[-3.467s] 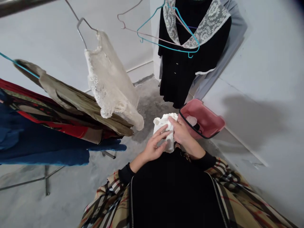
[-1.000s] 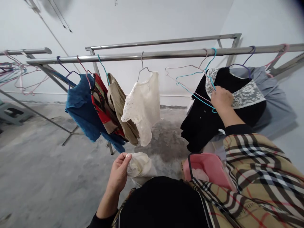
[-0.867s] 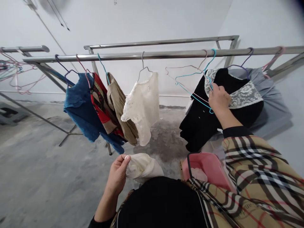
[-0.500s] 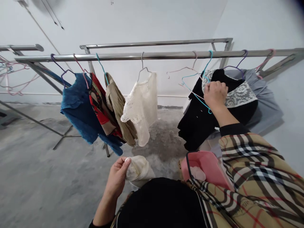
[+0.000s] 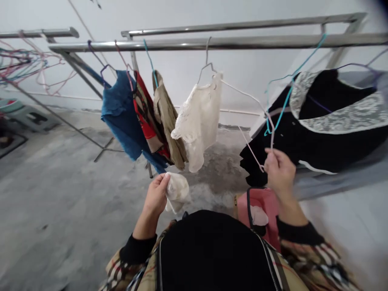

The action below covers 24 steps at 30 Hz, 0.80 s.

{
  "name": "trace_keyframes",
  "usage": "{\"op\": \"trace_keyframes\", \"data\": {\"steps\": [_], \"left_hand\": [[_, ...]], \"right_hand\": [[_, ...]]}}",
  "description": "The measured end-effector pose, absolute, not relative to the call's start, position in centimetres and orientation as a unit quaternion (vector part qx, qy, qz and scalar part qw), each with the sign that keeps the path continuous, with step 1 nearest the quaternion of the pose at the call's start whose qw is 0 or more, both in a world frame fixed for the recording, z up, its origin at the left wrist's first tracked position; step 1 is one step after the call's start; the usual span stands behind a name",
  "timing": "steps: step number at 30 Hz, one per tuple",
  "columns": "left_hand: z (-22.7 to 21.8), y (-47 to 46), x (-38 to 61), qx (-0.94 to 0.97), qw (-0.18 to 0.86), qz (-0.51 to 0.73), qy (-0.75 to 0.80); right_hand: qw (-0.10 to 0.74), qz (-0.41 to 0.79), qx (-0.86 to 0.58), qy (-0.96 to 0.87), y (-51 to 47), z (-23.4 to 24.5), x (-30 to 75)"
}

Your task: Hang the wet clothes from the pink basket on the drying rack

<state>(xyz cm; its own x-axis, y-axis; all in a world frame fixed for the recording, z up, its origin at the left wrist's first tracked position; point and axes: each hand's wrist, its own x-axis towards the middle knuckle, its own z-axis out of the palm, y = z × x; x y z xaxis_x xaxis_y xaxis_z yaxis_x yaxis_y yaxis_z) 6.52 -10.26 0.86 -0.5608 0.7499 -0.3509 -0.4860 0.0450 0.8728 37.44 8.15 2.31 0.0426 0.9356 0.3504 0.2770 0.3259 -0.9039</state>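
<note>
My left hand point(image 5: 157, 197) is closed on a small bunched cream garment point(image 5: 177, 190) held low in front of my chest. My right hand point(image 5: 279, 172) grips a thin pale wire hanger point(image 5: 247, 97) that slants up and left from my fingers, off the rail. A teal hanger point(image 5: 283, 99) still hangs from the steel rail point(image 5: 242, 41) just above my right hand, in front of a black dress with a lace collar point(image 5: 321, 121).
On the rail hang a cream lace top point(image 5: 200, 119), a khaki garment point(image 5: 166, 117), a red patterned one point(image 5: 144, 111) and a blue one point(image 5: 121, 111). A pink basin point(image 5: 262, 202) sits by my right forearm. Loose hangers point(image 5: 27, 66) hang on another rail at far left. The floor is bare concrete.
My right hand has come down from the rail with the pale hanger in it. My left hand has kept hold of the cream garment. The view has shifted left and down.
</note>
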Motion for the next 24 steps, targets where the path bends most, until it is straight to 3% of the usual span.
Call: {"op": "trace_keyframes", "data": {"steps": [2, 6, 16, 24], "left_hand": [[0.8, -10.1, 5.9, 0.102, 0.445, 0.695, 0.555], [0.8, -9.9, 4.9, 0.096, 0.451, 0.700, 0.546], [1.2, -9.3, 4.4, 0.151, 0.448, 0.692, 0.546], [0.6, -9.8, 6.5, 0.323, 0.397, 0.619, 0.596]], "right_hand": [[0.554, 0.309, -0.492, -0.596, 3.9, -2.0, 36.7], [0.447, 0.448, -0.457, -0.625, -1.7, -6.5, 35.6], [0.226, 0.464, -0.386, -0.765, -1.7, -2.9, 35.1], [0.191, 0.503, -0.306, -0.785, -1.7, -1.8, 30.1]]}}
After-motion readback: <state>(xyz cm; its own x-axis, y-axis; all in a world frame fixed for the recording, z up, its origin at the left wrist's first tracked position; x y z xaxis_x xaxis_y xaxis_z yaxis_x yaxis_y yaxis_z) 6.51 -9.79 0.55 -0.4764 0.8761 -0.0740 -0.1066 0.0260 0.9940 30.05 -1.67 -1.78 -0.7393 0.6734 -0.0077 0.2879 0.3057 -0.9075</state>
